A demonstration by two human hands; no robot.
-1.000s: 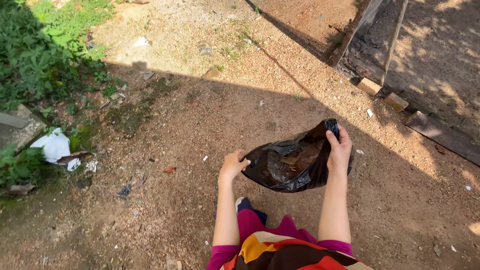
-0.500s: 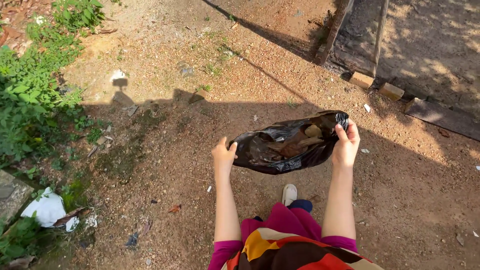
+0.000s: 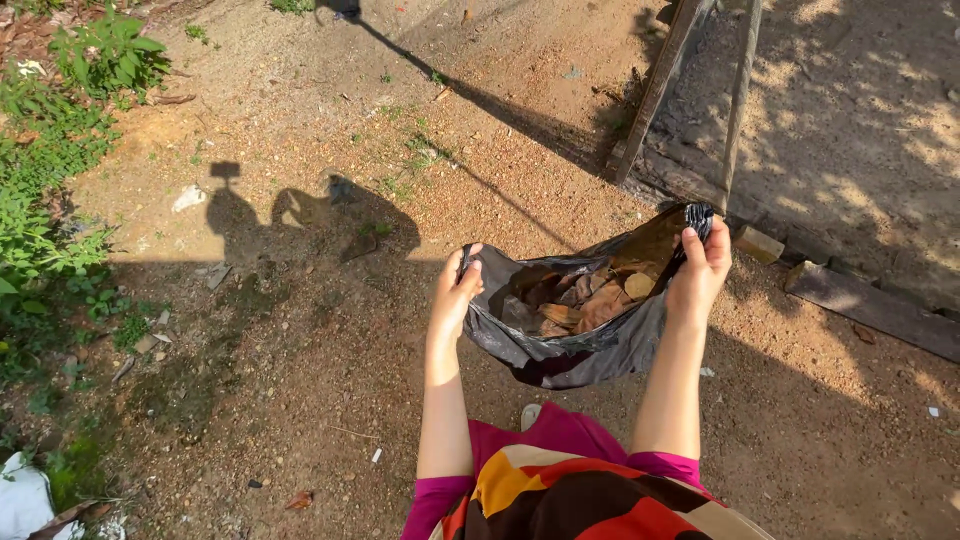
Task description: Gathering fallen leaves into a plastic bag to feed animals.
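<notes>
I hold a black plastic bag (image 3: 590, 345) stretched wide in front of me over bare reddish dirt. My left hand (image 3: 455, 290) grips the bag's left rim. On the right rim, my right hand (image 3: 702, 275) pinches the gathered edge. Inside the bag lie several dry brown leaves (image 3: 585, 300). Sunlight falls on the bag's mouth. Below my arms I see my multicoloured clothing (image 3: 580, 490) and the tip of a white shoe (image 3: 530, 415).
Wooden planks (image 3: 690, 90) lean at the upper right, with a brick (image 3: 760, 243) and a flat board (image 3: 870, 305) beside them. Green plants (image 3: 50, 170) line the left edge. White litter (image 3: 20, 495) lies at the bottom left. Small scraps dot the dirt.
My hands have lifted the bag higher and spread its mouth wider, so the leaves inside show. The view has shifted forward; the white litter has slid toward the bottom left corner.
</notes>
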